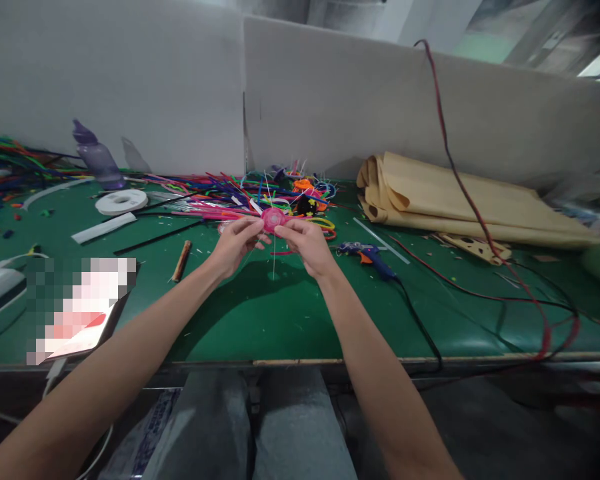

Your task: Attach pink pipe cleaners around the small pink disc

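Observation:
Both my hands are raised over the green table and pinch a small round pink disc between them. My left hand grips its left side, my right hand its right side. Thin white strands stick out from the disc, one hanging down below it. Just behind the disc lies a heap of coloured pipe cleaners, pink, blue, green and orange.
A blue glue gun with a black cord lies right of my hands. Folded tan paper sits at back right, a red cable crossing it. A white tape roll, purple bottle and brown stick lie at left.

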### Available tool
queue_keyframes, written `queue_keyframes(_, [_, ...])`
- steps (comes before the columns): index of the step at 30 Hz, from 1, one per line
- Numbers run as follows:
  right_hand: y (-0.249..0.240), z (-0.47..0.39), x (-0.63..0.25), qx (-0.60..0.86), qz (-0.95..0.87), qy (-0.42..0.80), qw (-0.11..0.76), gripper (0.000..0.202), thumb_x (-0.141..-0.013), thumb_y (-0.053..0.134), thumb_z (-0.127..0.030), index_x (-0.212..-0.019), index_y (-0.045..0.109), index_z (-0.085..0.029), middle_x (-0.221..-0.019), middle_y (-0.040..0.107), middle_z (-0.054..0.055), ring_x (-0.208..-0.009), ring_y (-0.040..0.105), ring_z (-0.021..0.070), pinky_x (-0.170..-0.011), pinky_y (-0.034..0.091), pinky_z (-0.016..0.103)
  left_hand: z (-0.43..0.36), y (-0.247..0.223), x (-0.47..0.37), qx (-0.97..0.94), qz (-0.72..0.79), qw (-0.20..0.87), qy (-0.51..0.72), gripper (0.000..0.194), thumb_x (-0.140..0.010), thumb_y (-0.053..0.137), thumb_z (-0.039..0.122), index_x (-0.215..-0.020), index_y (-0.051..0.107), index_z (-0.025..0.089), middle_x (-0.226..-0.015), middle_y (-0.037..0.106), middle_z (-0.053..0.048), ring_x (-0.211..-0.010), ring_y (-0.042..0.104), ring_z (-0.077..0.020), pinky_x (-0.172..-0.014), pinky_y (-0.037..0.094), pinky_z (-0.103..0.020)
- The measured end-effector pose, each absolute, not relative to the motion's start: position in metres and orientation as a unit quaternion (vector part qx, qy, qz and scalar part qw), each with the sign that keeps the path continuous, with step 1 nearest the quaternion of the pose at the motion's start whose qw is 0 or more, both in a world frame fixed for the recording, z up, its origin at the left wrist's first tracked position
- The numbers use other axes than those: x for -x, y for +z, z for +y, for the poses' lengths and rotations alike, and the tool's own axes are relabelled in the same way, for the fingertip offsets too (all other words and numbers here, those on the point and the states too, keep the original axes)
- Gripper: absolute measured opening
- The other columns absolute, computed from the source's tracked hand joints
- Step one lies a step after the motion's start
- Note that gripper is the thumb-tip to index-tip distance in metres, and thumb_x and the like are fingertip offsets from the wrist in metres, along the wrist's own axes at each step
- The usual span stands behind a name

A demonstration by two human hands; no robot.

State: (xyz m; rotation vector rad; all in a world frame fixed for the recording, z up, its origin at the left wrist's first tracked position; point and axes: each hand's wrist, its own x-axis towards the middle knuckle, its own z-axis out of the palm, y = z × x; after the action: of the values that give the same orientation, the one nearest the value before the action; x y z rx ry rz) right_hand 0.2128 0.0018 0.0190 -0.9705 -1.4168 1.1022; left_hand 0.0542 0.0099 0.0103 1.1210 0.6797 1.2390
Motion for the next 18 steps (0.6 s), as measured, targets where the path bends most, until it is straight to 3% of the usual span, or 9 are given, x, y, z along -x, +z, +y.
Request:
queue_keyframes(6, [0.011,0.005,-0.207,0.428,-0.625,0.362,0.542,0.027,-0.069,0.065,-0.041,-0.063,0.058,-0.016,-0.058,0.05,-0.003,-0.054,0.041,0.0087,-0.052,0.033,0.024,0.01,0.001,-0.06,-0.46,0.353,0.553,0.599,0.018,-0.06,0.076,0.032,-0.064,0.067,0.016,-0.067,0.062,0.0,-0.068,0.057,-0.0104,-0.068,0.047,-0.024])
queue_keyframes(13, [0.009,0.001,-0.2,0.44,-0.633,0.316,0.554,0.028,-0.072,0.062,-0.042,-0.062,0.058,-0.017,-0.059,0.051,-0.002,-0.055,0.042,0.0099,-0.054,0.036,0.024,0.008,-0.002,-0.064,-0.487,0.372,0.447,0.652,0.012,-0.063,0.074,0.029,-0.063,0.069,0.018,-0.065,0.062,0.002,-0.067,0.054,-0.0097,-0.07,0.043,-0.023])
queue_keyframes(18, [0.011,0.002,-0.202,0.431,-0.624,0.346,0.552,0.026,-0.071,0.064,-0.042,-0.064,0.06,-0.017,-0.058,0.052,-0.002,-0.056,0.044,0.0099,-0.054,0.036,0.024,0.006,0.004,-0.063,-0.479,0.342,0.51,0.627,0.015,-0.064,0.073,0.032,-0.065,0.068,0.018,-0.068,0.062,0.002,-0.067,0.055,-0.0095,-0.07,0.045,-0.024])
